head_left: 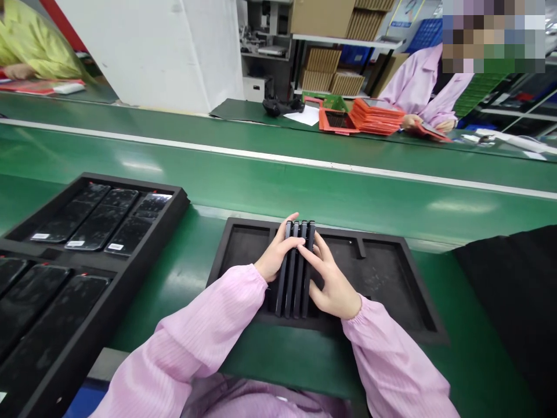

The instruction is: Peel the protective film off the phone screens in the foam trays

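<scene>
Four slim black slabs (298,278) stand side by side at the frame's centre, gripped between left hand (279,251) and right hand (331,283) over a black tray (378,276); probably stiff, slick and fragile, they seem best pressed evenly on their outer faces

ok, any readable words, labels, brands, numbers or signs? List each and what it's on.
No text can be read.
White labels on phones in the left tray: too small.
Poster at the back: too small and blurred.
Held phones: no readable text on the edges showing.
Rest of the background: too blurred to tell.
</scene>
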`<move>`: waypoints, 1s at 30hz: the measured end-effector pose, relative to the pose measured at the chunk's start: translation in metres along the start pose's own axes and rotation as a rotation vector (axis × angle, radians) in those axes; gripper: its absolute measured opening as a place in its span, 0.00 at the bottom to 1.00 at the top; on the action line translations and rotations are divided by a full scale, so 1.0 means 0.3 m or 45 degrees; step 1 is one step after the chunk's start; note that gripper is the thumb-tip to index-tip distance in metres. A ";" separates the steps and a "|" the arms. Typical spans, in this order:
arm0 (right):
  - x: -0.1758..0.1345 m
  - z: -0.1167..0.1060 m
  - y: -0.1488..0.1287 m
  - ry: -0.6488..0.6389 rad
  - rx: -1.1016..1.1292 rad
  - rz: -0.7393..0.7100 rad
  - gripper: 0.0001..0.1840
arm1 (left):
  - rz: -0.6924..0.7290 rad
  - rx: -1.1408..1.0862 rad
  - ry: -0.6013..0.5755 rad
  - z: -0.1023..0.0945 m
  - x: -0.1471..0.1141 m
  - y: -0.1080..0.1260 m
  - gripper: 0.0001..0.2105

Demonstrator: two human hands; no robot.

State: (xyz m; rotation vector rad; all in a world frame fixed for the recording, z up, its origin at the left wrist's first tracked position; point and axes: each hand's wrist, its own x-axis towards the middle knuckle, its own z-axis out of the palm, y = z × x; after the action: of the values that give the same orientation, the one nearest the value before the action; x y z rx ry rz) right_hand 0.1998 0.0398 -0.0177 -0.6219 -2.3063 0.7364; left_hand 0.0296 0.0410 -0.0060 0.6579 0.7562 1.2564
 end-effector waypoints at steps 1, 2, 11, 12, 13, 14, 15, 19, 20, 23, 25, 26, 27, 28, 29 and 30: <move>-0.004 -0.001 -0.003 0.035 0.106 0.050 0.48 | -0.001 0.016 -0.002 -0.004 -0.002 -0.003 0.33; -0.008 -0.001 -0.004 0.089 0.209 0.120 0.48 | -0.002 0.037 -0.012 -0.008 -0.004 -0.005 0.32; 0.067 -0.053 0.020 0.054 0.760 0.589 0.50 | 0.218 0.468 -0.114 -0.011 -0.021 0.033 0.21; 0.083 -0.053 0.013 0.046 0.763 0.600 0.48 | 0.242 0.480 -0.085 -0.014 -0.024 0.038 0.20; 0.097 -0.047 0.006 0.069 0.773 0.598 0.47 | 0.260 0.485 -0.057 -0.019 -0.028 0.041 0.19; 0.107 -0.036 -0.002 0.117 0.795 0.586 0.46 | 0.273 0.485 -0.036 -0.023 -0.031 0.043 0.18; 0.115 -0.022 -0.009 0.174 0.830 0.571 0.45 | 0.282 0.483 -0.021 -0.027 -0.035 0.043 0.18; 0.115 0.034 -0.013 0.318 1.084 0.526 0.43 | 0.316 0.500 -0.007 -0.032 -0.041 0.034 0.19; 0.111 0.041 -0.010 0.323 1.151 0.510 0.42 | 0.318 0.514 -0.012 -0.030 -0.040 0.033 0.19; 0.097 0.049 -0.003 0.325 1.252 0.472 0.35 | 0.297 0.549 -0.043 -0.027 -0.034 0.032 0.18; 0.089 0.050 0.000 0.326 1.182 0.486 0.32 | 0.282 0.541 -0.062 -0.028 -0.031 0.033 0.17; 0.086 0.051 0.001 0.323 1.131 0.501 0.31 | 0.275 0.525 -0.065 -0.029 -0.030 0.033 0.17; 0.084 0.052 0.002 0.322 1.085 0.516 0.31 | 0.259 0.501 -0.065 -0.030 -0.030 0.033 0.16; 0.082 0.053 0.003 0.324 1.051 0.529 0.30 | 0.232 0.467 -0.063 -0.031 -0.030 0.033 0.15; 0.081 0.054 0.004 0.328 1.032 0.538 0.29 | 0.195 0.424 -0.061 -0.032 -0.030 0.032 0.14; 0.081 0.055 0.004 0.335 1.026 0.545 0.28 | 0.155 0.377 -0.056 -0.033 -0.030 0.032 0.14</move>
State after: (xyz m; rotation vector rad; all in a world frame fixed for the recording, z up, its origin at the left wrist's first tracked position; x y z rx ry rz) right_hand 0.1721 0.0495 -0.0189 -0.7589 -1.4543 1.5586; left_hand 0.0149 0.0342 -0.0031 0.9818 0.8850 1.2465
